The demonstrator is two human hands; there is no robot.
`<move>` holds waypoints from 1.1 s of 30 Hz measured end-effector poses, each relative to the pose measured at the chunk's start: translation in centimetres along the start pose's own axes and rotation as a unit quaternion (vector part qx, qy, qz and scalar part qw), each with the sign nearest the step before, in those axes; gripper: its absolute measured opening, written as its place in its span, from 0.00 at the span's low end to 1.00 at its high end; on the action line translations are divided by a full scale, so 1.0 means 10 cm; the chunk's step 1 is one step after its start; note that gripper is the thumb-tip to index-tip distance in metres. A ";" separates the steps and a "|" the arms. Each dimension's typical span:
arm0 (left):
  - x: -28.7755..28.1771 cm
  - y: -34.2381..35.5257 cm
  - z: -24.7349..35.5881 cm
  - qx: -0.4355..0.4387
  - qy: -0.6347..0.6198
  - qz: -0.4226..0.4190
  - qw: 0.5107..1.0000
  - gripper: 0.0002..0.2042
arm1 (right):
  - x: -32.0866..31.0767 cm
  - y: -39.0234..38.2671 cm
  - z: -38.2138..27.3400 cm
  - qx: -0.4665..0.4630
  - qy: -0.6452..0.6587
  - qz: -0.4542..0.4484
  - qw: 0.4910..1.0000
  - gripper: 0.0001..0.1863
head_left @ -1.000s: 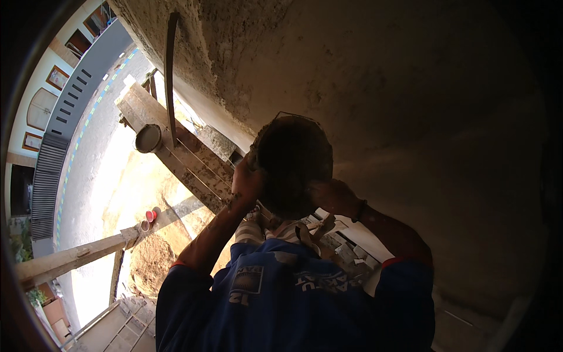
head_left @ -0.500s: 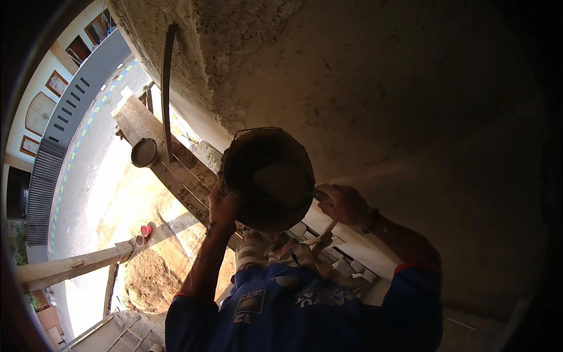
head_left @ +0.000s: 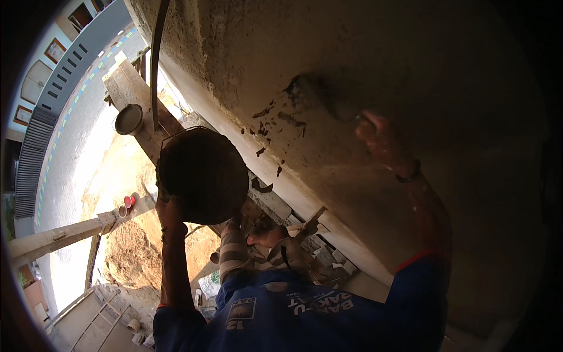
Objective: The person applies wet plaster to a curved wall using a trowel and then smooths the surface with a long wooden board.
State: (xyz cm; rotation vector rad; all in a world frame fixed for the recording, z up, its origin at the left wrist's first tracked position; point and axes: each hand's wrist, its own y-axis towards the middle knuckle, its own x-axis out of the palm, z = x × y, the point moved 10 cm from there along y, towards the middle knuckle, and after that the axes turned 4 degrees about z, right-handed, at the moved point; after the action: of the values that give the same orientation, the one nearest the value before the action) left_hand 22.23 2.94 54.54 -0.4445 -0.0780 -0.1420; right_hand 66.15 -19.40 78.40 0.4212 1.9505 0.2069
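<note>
While left hand (head_left: 169, 212) grips bucket (head_left: 205, 138), trowel (head_left: 332, 102) — leftward from right hand (head_left: 380, 139).

Harsh daylight at left bleaches the ground (head_left: 82, 170), while the wall (head_left: 375, 53) lies in deep shadow. Motion blurs the right hand (head_left: 382, 141); fisheye distortion curves the outer edges.

Blue shirt (head_left: 270, 328) with white lettering (head_left: 322, 304), pale number (head_left: 236, 324), smaller print seemingly blurred

Remotely, I record: bucket (head_left: 237, 155) near-black; shirt (head_left: 275, 320), six o'clock, blue with pale print and red trim; trousers (head_left: 234, 253) beige-and-pale striped; cup (head_left: 129, 201), nine o'clock, red; wall (head_left: 381, 64), one o'clock, mottled grey-brown.
</note>
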 end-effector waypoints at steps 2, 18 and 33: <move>-0.10 0.06 0.01 -0.008 0.010 0.032 0.999 0.18 | -0.84 0.07 -0.03 0.191 -0.070 0.110 0.973 0.23; 1.03 -0.70 0.42 -0.033 0.107 -0.131 0.985 0.20 | 0.96 -0.33 -1.33 -0.029 -0.299 -0.191 0.934 0.10; 1.54 -1.03 0.70 -0.005 0.113 -0.242 0.964 0.21 | 1.07 -1.08 -1.16 0.119 0.092 -0.119 0.981 0.14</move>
State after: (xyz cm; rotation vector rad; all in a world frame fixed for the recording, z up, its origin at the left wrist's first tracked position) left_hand 35.53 -5.07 66.78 -0.4096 0.0408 -0.6745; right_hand 49.62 -24.73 70.38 0.3290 2.1981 -0.1484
